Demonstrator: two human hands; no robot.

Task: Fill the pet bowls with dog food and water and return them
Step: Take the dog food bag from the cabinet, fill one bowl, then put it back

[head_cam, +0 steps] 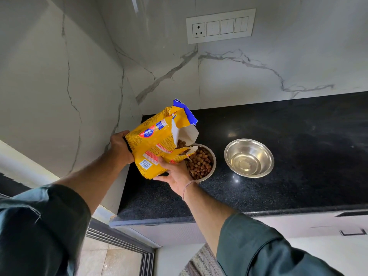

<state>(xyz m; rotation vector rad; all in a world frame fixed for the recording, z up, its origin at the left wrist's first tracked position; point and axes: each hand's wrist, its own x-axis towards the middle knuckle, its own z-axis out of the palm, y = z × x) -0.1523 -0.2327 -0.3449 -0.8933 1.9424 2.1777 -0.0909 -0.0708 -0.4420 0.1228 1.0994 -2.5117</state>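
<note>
A yellow dog food bag (pixel 157 144) with a torn blue top is tilted to the right over a steel bowl (pixel 212 168) on the black counter. Brown kibble (pixel 200 165) fills that bowl and shows at the bag's torn mouth. My left hand (pixel 119 148) grips the bag's bottom end. My right hand (pixel 175 174) holds the bag from underneath near its mouth, thumb on the front, covering the bowl's near left rim. A second steel bowl (pixel 249 158) stands to the right, a short gap away, with clear water in it.
The black granite counter (pixel 288 176) runs to the right, its front edge near me. Marble walls close the corner behind and left of the bag. A white socket and switch panel (pixel 220 25) is on the back wall. A striped mat (pixel 201 263) lies on the floor below.
</note>
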